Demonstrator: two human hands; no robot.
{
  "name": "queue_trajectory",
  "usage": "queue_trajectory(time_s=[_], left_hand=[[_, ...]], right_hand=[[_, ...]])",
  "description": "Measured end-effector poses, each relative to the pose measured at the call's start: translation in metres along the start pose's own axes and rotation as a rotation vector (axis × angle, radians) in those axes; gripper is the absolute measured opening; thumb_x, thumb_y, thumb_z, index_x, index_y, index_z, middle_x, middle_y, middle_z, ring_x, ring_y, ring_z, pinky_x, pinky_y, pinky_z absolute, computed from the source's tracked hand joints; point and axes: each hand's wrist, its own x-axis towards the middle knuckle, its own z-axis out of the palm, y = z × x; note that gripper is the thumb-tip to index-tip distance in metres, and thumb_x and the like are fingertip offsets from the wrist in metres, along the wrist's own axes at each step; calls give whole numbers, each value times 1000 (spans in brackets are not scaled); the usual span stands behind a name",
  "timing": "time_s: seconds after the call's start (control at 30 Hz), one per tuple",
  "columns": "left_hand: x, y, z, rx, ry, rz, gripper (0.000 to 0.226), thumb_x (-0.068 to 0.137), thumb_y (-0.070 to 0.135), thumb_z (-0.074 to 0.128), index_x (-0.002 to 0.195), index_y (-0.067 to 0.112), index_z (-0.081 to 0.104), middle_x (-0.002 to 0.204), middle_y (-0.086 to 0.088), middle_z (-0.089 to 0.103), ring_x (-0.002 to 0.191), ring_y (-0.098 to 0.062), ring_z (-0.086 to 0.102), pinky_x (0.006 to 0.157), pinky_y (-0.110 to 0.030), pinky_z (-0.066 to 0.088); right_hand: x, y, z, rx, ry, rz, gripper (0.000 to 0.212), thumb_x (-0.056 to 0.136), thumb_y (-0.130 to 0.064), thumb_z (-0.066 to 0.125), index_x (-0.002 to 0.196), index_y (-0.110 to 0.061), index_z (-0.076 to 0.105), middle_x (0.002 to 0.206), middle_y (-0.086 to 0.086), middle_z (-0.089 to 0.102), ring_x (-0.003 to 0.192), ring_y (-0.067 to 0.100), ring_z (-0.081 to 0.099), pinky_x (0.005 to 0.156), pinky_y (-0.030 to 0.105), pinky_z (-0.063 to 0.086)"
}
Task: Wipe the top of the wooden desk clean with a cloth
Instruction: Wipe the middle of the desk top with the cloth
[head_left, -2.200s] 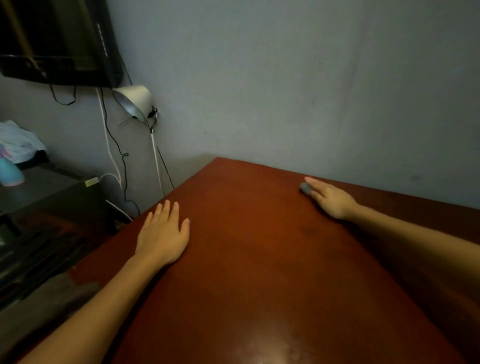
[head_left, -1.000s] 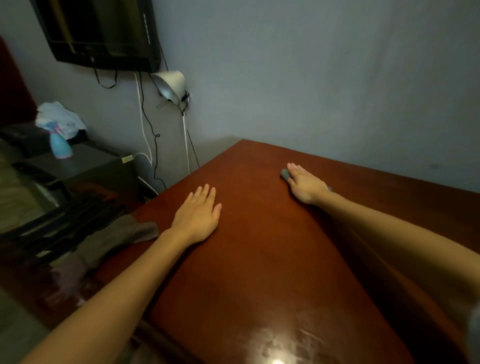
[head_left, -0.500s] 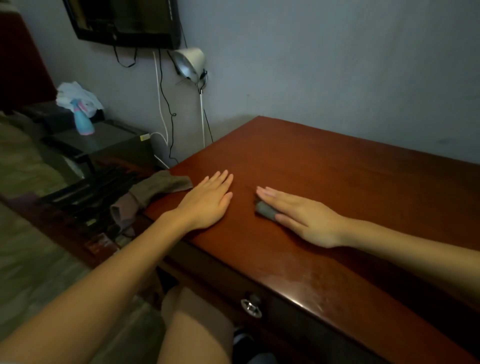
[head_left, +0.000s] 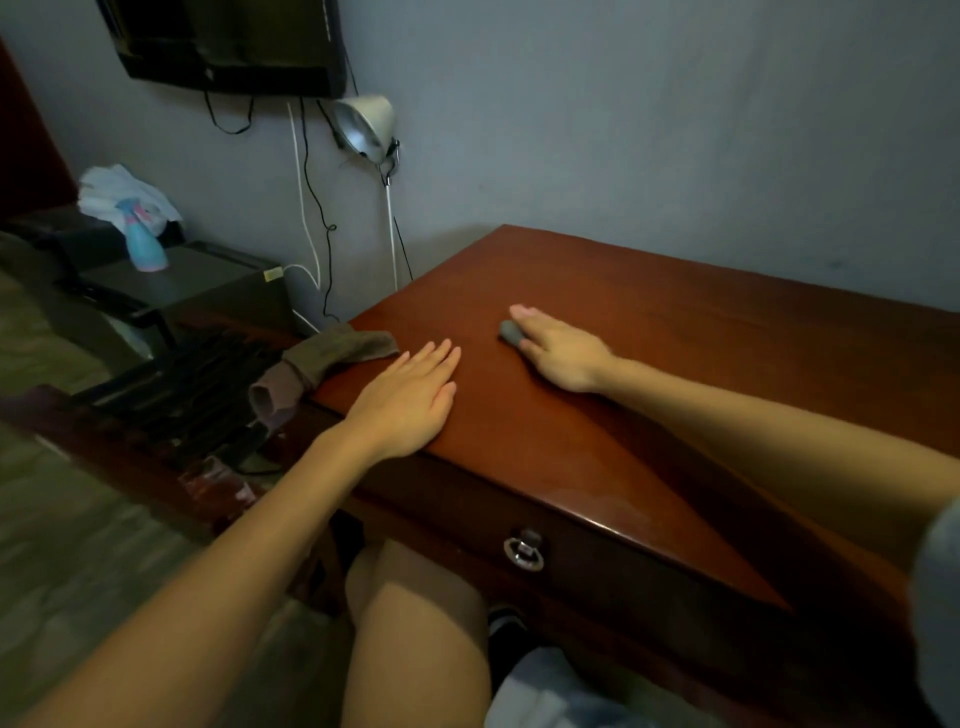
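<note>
The small grey wadded cloth (head_left: 510, 331) lies on the glossy reddish-brown wooden surface (head_left: 675, 374), pressed under the right hand's (head_left: 563, 356) straight fingers (head_left: 527, 316); the left hand (head_left: 410, 400) rests flat. Soft and light, it probably bunches, so flat pressure from above suits it.

Both bare arms extended forward. The left grip (head_left: 410, 395) lies palm down, fingers straight and together; the right grip (head_left: 558, 348) reaches farther, palm down, fingers straight.
</note>
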Motion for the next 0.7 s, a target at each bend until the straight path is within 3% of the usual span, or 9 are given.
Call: queue_trajectory(time_s=[0.17, 0.3, 0.4, 0.5, 0.6, 0.7], left_hand=[[0, 1, 1, -18, 14, 1, 52, 104, 25, 20, 154, 17, 8, 161, 0, 4, 148, -11, 3, 117, -26, 1], [-1, 0, 1, -5, -1, 4, 52, 104, 25, 20, 154, 16, 7, 161, 0, 3, 148, -11, 3, 118, -27, 1], [-1, 0, 2, -7, -2, -3, 52, 104, 27, 19, 154, 17, 7, 161, 1, 3, 148, -11, 3, 117, -27, 2], [-3, 3, 2, -1, -4, -15, 52, 104, 27, 18, 154, 17, 7, 161, 0, 3, 148, -12, 3, 118, -29, 3], [-6, 7, 0, 3, -12, -34, 53, 104, 26, 17, 154, 15, 6, 161, -1, 2, 148, -13, 2, 119, -30, 3], [-11, 11, -2, 5, -19, -49, 53, 104, 25, 17, 154, 14, 5, 161, -2, 2, 148, -14, 2, 120, -30, 3]], right_hand=[[-69, -57, 11, -11, 20, -271, 54, 103, -25, 32, 152, -12, 11, 159, 3, 10, 147, 11, 9, 108, 9, -3], [-144, -52, 7, 38, -1, -402, 57, 99, -31, 29, 151, -15, 13, 158, -6, 11, 143, 0, 5, 110, 4, -5], [-174, -21, -8, 55, -44, -294, 55, 99, -34, 27, 151, -23, 10, 155, -17, 7, 140, -9, 2, 108, 0, -4], [-169, 12, -18, 52, -51, -90, 52, 103, -28, 31, 151, -26, 8, 157, -14, 8, 137, -9, 2, 99, -6, -6], [-134, 21, -17, 5, -24, 52, 53, 104, -29, 29, 152, -22, 9, 160, -6, 9, 144, 3, 5, 105, 7, -2], [-104, -9, -4, -16, 6, 54, 53, 104, -29, 28, 153, -17, 10, 160, -1, 8, 147, 10, 6, 112, 16, 1]])
